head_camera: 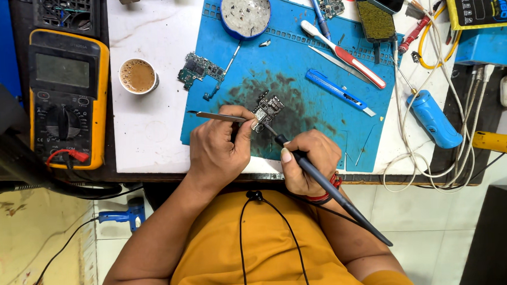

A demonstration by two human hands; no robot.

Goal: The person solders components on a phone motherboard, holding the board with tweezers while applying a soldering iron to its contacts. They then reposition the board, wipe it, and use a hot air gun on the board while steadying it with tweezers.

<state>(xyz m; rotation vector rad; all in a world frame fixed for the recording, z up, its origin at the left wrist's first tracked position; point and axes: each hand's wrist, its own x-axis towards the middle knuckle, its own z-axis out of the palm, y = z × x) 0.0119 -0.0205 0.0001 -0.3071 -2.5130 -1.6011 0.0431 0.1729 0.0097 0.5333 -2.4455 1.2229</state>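
Small grey-and-black circuit board [268, 109]: flat on blue rubber work mat [296, 72], on a dark scorched patch near the mat's centre.

Slim metal tweezers [221, 116]: pinched between thumb and forefinger of left hand [217, 152], fingers pressed together around the shaft; tips at 9 o'clock of the board, at its edge; contact with the board cannot be made out.

Black pen-shaped soldering iron [324, 185]: held pen-fashion in right hand [308, 163], fingers curled tight around the grip; tip just at the board's lower edge, at 6 o'clock; handle running off toward 4 o'clock. Red thread band on the right wrist.

Second, larger green circuit board [200, 69]: on the mat's left edge, at 10 o'clock of the small board, well apart.

Round blue tin of grey residue [246, 10]: at 12 o'clock, on the mat's top edge.

White-and-red toothbrush [343, 54] and blue-handled craft knife [338, 90]: at 2 o'clock, side by side on the mat.

White paper cup of milky tea [138, 76]: on white tabletop [150, 130], at 10 o'clock, off the mat.

Yellow-cased digital multimeter [66, 96]: far out at 9 o'clock.

Blue cylindrical handheld tool [434, 119] with white cable: at 3 o'clock, beyond the mat.
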